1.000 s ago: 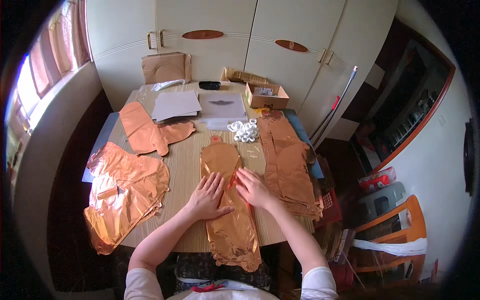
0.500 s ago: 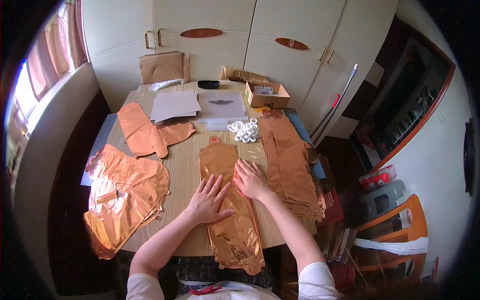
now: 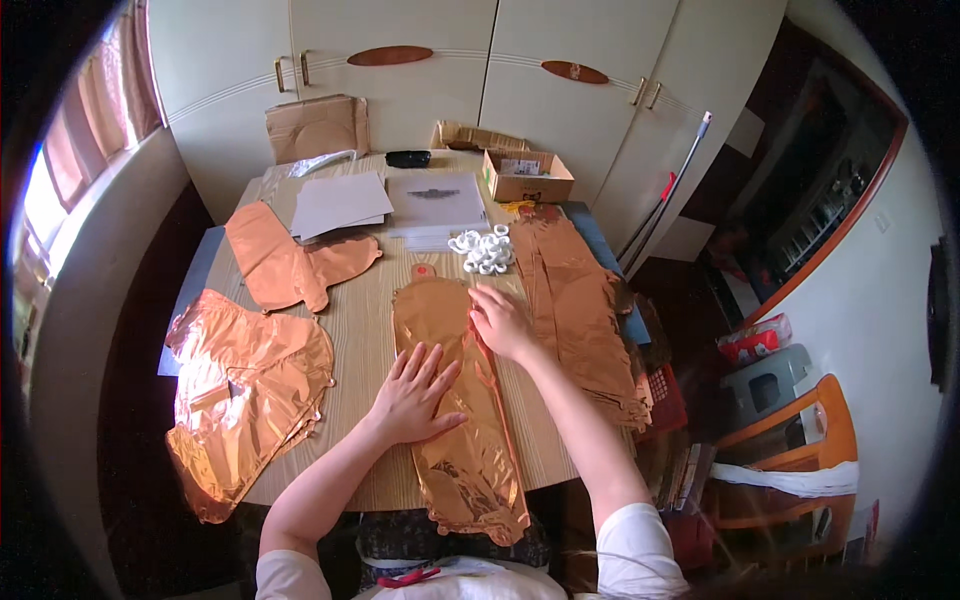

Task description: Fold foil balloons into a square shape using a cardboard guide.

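A long copper-coloured foil balloon, deflated and folded lengthwise, lies in front of me, its crinkled near end hanging past the table edge. My left hand rests flat on its middle, fingers spread. At the balloon's upper right edge is my right hand, fingers reaching left with the thumb apart below them; I see nothing held in it. To the right lies a stack of flat copper foil balloons. On the left are a crumpled shiny foil balloon and a smoother matte one.
Beyond the balloon sit a heap of small white coils, grey-white sheets, a clear plastic packet, a black object and an open cardboard box. An orange wooden chair stands right of the wooden table.
My right hand has slid away from me along the balloon's right edge, its fingers now less flat. The left hand stays on the foil. The whole view has shifted slightly.
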Motion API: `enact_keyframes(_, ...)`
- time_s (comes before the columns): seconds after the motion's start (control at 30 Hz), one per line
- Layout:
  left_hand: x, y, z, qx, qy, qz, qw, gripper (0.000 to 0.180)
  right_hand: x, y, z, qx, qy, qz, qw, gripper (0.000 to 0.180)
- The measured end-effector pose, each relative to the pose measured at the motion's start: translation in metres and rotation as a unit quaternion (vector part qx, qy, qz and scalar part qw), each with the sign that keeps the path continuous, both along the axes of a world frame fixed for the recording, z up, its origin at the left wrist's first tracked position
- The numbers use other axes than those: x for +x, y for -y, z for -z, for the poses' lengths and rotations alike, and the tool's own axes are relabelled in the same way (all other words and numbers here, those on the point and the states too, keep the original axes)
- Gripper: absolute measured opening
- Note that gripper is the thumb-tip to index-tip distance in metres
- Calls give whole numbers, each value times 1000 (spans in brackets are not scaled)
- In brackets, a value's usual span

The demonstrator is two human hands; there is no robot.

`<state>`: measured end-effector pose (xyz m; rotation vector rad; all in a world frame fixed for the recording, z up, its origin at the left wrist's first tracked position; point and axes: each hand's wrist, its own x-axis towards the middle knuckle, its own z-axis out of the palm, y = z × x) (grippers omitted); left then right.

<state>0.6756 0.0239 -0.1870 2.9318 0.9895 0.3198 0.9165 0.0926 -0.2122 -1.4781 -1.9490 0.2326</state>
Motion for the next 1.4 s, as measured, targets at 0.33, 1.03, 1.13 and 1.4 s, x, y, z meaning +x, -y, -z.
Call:
enact_keyframes(0.33, -3, 0, 1, -4, 14, -2, 1000, 83, -16, 100, -23, -22, 106, -68, 992, 47)
enact_keyframes(1.03, 3, 1, -1, 2, 0, -7, 1000, 83, -18, 117, -15, -42, 178, -74, 980, 57)
enact_keyframes(1.13, 3, 1, -1, -4, -5, -7, 1000, 83, -16, 113, -19, -32, 173, -87, 981, 60)
enact_keyframes(1.4, 4, 1, -1, -2, -11, -3, 1000, 84, 5, 61, -36, -95, 105, -130, 981, 64)
